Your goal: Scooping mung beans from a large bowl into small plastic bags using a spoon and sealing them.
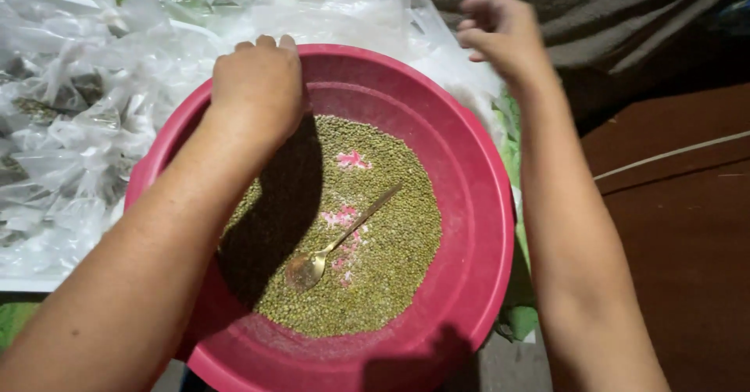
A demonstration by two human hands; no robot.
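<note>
Two bare forearms, sleeveless to the lower frame edge; bare hands, left hand [258, 83] and right hand [504, 33], no rings, watch or gloves.

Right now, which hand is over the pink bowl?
The left hand, resting on the pink bowl's far rim. The right hand is raised beyond it, over the clear plastic bags.

Views: one only, worn on the person's head.
Direction: steeply down and forward, over both forearms.
Nearness: close; the pink basin [476, 204] fills most of the frame, its near rim cut by the bottom edge.
Edges: plastic bags [78, 126] at left, brown floor [687, 244] at right.
</note>
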